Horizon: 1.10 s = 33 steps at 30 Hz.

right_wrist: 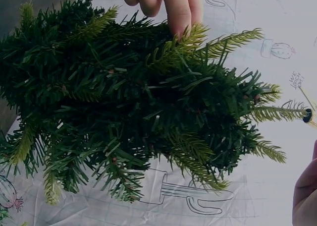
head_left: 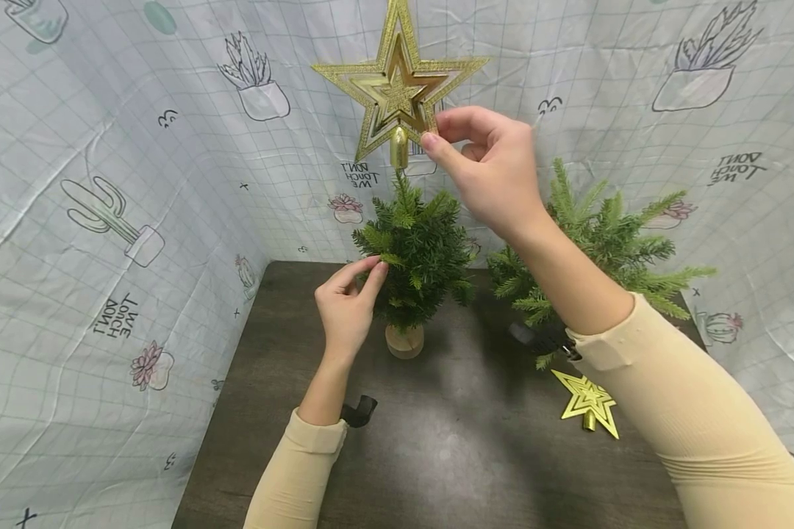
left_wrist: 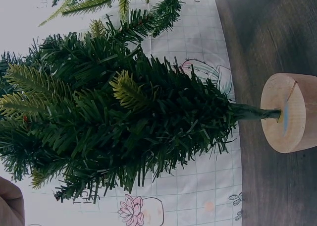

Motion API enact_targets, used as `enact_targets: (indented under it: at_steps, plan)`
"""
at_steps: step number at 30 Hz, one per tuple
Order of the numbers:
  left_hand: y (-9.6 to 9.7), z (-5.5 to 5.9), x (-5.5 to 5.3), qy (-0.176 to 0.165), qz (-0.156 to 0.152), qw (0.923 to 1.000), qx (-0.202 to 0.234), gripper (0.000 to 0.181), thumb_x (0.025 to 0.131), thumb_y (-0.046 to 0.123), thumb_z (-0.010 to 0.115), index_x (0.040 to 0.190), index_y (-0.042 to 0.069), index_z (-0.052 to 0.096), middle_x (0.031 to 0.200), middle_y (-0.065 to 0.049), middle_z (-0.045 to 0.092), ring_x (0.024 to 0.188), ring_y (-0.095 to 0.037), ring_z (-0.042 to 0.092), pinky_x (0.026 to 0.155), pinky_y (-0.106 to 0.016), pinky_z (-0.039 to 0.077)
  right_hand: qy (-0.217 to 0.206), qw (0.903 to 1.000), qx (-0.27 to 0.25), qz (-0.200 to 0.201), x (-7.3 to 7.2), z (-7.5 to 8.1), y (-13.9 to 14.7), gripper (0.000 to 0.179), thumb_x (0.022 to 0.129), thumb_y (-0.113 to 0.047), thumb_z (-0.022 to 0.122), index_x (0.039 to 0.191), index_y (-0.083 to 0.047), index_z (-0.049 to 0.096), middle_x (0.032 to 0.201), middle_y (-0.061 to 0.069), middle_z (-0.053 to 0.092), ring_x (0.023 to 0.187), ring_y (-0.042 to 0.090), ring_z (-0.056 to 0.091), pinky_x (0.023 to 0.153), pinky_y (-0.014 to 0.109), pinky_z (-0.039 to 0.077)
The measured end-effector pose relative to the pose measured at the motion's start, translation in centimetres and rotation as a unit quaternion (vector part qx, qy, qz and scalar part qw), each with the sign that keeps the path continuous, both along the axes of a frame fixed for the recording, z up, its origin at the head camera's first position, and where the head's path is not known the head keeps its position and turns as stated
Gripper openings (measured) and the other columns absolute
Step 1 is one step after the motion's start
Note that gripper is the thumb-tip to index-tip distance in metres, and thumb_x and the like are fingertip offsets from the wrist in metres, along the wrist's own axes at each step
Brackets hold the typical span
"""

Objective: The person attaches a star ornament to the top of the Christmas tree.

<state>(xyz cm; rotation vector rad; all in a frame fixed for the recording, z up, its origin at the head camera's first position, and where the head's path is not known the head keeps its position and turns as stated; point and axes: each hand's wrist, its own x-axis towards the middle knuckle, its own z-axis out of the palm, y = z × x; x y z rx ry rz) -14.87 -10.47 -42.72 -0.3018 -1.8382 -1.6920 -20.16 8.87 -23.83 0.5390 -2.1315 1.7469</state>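
Note:
A gold star tree topper [head_left: 398,94] stands upright over a small artificial Christmas tree [head_left: 430,246]. My right hand [head_left: 492,165] pinches the star by its lower right point, between thumb and fingers. The star's socket [right_wrist: 307,115] is right at the tip of the tree's top sprig. With thumb and fingertips my left hand [head_left: 345,301] pinches a light green branch tip on the tree's left side. The tree stands on a round wooden base [left_wrist: 285,114]. In the right wrist view, the left-hand fingers reach in among the needles.
A second small tree [head_left: 609,246] with spread branches is at the right, partly behind my right forearm. Another gold star [head_left: 589,398] lies on the dark wooden table [head_left: 437,455] in front of it. A patterned white cloth [head_left: 192,147] surrounds the table at the back and sides.

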Motion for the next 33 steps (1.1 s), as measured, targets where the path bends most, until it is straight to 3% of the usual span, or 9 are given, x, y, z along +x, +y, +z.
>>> enact_targets:
  at_steps: [14, 25, 33]
  plan:
    - [0.2, 0.1, 0.1, 0.002, -0.001, 0.9999, 0.01, 0.017, 0.093, 0.01, 0.08, 0.108, 0.003, 0.082, 0.089, -0.013, 0.075, 0.041, -0.013, 0.018, 0.043, -0.026, 0.02, -0.007, 0.9999, -0.007, 0.008, -0.2, -0.8, 0.0, 0.021, 0.093, -0.012, 0.08, 0.111, -0.001, 0.077, 0.098, 0.006, 0.075, 0.048, 0.011, 0.045, 0.05, 0.021, 0.036]
    - [0.1, -0.1, -0.1, 0.005, 0.001, 1.0, 0.002, 0.018, 0.094, 0.016, 0.08, 0.109, 0.006, 0.082, 0.086, -0.009, 0.074, 0.041, -0.014, 0.018, 0.042, -0.027, 0.02, -0.005, 0.9999, 0.001, 0.01, 0.0, -0.8, -0.1, 0.022, 0.093, -0.012, 0.08, 0.111, -0.001, 0.076, 0.098, 0.006, 0.075, 0.049, 0.01, 0.045, 0.049, 0.021, 0.036]
    - [0.0, -0.1, 0.0, 0.0, -0.001, 1.0, 0.005, 0.017, 0.095, 0.015, 0.079, 0.109, 0.006, 0.082, 0.085, -0.009, 0.074, 0.041, -0.014, 0.019, 0.042, -0.027, 0.02, 0.007, 0.9998, 0.016, 0.005, -0.2, -1.4, -0.1, 0.02, 0.093, -0.012, 0.08, 0.109, -0.001, 0.077, 0.093, 0.001, 0.075, 0.048, 0.009, 0.037, 0.048, 0.021, 0.03]
